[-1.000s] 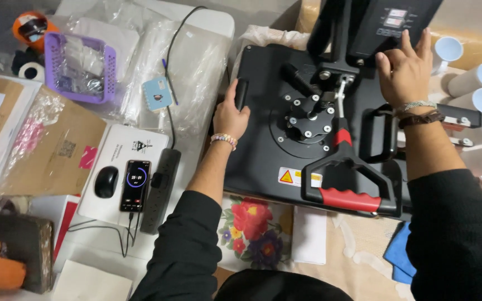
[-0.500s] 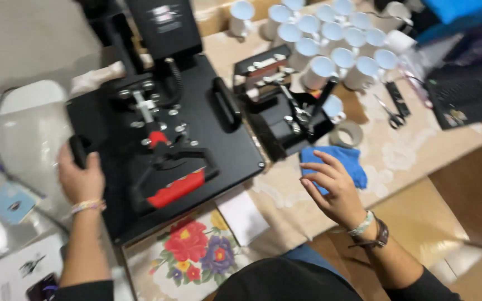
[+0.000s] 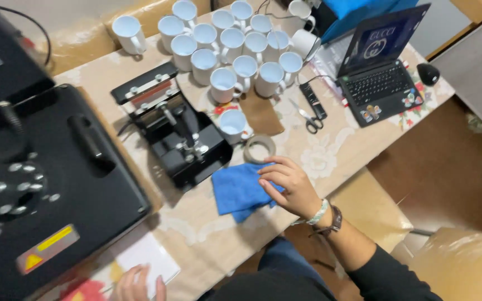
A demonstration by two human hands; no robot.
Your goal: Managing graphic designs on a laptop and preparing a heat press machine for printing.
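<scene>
Head view, right hand on blue cloth, left hand well apart

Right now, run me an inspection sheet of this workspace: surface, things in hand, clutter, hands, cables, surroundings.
Surface: table with a pale floral cover, crowded.
Job's things: blue cloth lying flat beside the small black press; white sheet at the near edge.
Clutter: cluster of white mugs, tape roll, scissors, laptop, mouse, large black heat press.
Hands: right hand resting on the cloth; left hand touching the sheet.
Cables: black cable behind the large press.
Surroundings: brown floor, padded seat.
</scene>
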